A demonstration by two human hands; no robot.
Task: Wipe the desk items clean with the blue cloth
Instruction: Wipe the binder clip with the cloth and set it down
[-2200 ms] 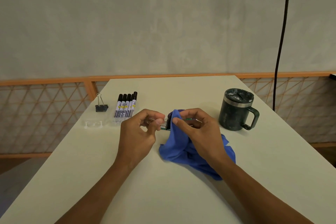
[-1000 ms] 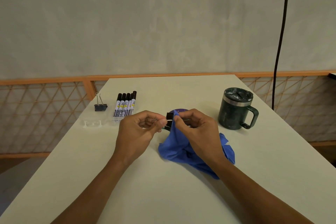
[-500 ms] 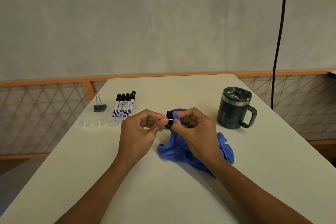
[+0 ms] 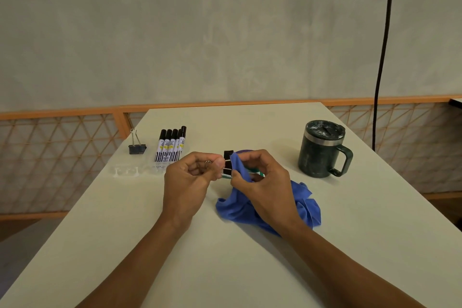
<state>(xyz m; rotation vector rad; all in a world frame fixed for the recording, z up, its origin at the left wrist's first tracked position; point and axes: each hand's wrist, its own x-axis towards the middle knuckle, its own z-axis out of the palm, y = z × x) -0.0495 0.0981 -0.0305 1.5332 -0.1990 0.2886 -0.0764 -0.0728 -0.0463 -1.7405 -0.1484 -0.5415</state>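
My left hand [image 4: 190,177] pinches the wire handles of a small black binder clip [image 4: 228,156] held just above the white table [image 4: 175,257]. My right hand [image 4: 262,182] pinches a fold of the blue cloth [image 4: 303,201] against the clip's body; the rest of the cloth trails onto the table under my wrist. A second black binder clip [image 4: 137,148] stands at the far left, beside a row of several black-capped markers [image 4: 170,145]. A dark green lidded mug [image 4: 322,149] sits to the right.
A clear plastic piece [image 4: 126,171] lies in front of the markers. Something purple and green shows behind my right fingers, mostly hidden. A black cable [image 4: 382,57] hangs at the right, past the table edge. An orange lattice railing [image 4: 57,157] runs behind.
My right hand has shifted the cloth fold slightly along the clip. My left hand keeps its pinch on the handles. Other items have not moved.
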